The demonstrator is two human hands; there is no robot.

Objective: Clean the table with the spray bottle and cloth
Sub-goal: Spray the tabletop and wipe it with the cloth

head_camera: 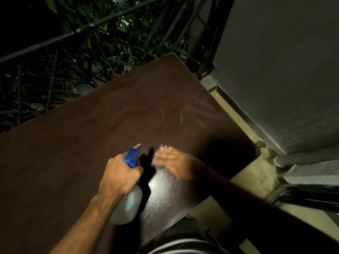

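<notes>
My left hand (120,173) grips a spray bottle (128,204) with a translucent white body and a blue trigger head (133,155), held over the dark brown table (73,143). The nozzle points away from me across the tabletop. My right hand (171,160) is blurred, fingers spread and flat just above or on the table, right of the nozzle. Whether a cloth lies under it I cannot tell. A wet, shiny patch (163,191) glistens on the table near the front edge, below the right hand.
A metal railing (91,24) with leafy branches behind it runs past the table's far edge. A grey wall (284,70) stands at the right, with a tiled floor strip (247,129) and a drain cover (264,152) beside the table.
</notes>
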